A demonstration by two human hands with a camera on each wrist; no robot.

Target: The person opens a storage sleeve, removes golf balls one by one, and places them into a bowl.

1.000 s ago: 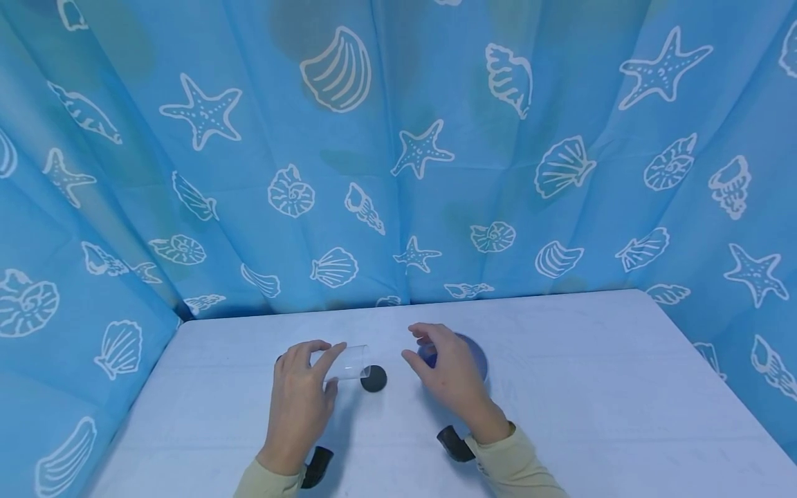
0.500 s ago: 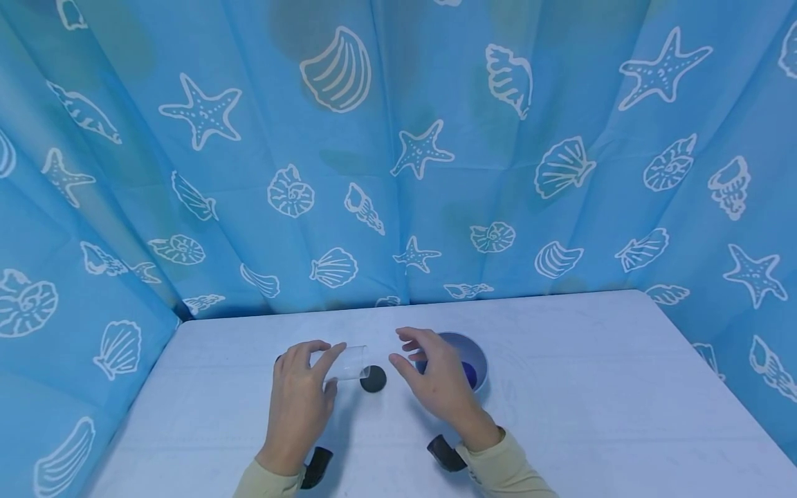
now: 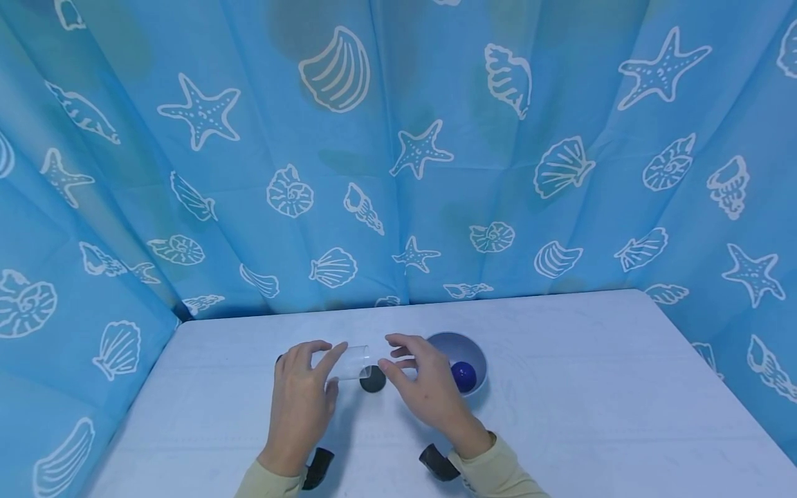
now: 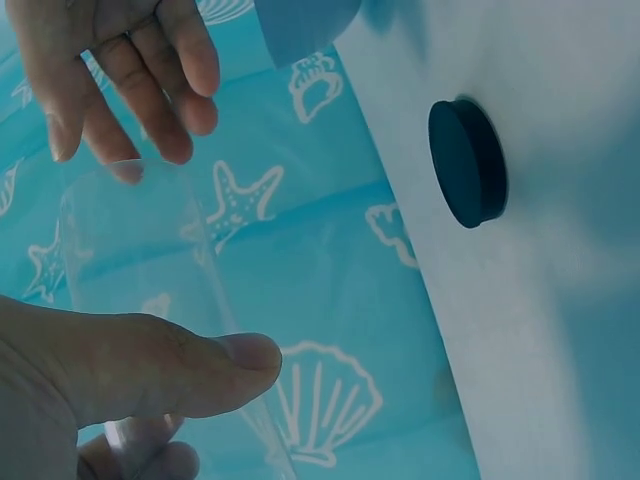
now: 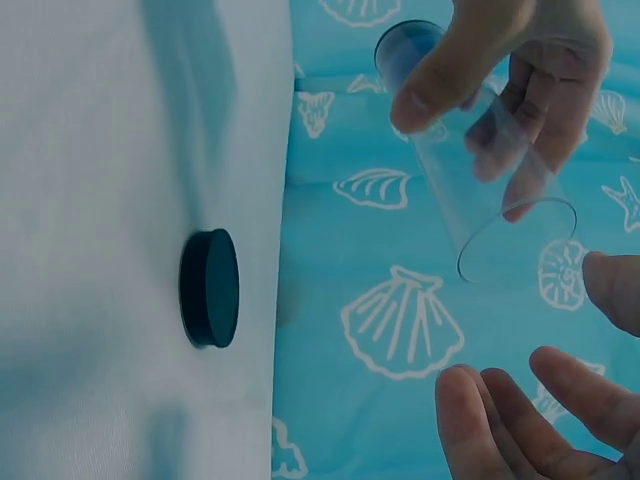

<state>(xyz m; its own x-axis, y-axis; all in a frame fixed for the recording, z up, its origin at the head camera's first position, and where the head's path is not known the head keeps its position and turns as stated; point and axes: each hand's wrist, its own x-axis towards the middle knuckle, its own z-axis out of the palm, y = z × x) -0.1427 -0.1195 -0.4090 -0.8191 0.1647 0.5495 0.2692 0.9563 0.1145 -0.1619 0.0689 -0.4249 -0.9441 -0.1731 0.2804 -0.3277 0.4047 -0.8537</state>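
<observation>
My left hand [image 3: 301,401] grips a clear plastic tube [image 3: 353,363] between thumb and fingers, above the table. The tube lies on its side with its open rim pointing right, toward my right hand [image 3: 429,387]. That hand is spread loosely just right of the rim, holds nothing and stands apart from the tube. In the right wrist view the see-through tube [image 5: 455,185] looks empty along its visible length. A round black lid [image 3: 372,380] lies on the table below the tube's mouth. Behind my right hand stands a grey-blue bowl [image 3: 457,339] with a dark blue ball [image 3: 463,376] inside.
A white cloth covers the table [image 3: 591,387]. Blue curtains [image 3: 398,228] printed with shells and starfish hang behind it and at both sides. Black wrist-worn devices show beneath the left wrist [image 3: 272,460] and right wrist [image 3: 474,443].
My right hand has moved left from over the bowl toward the tube's open rim, uncovering the blue ball in the bowl. The left hand and the tube have stayed in place.
</observation>
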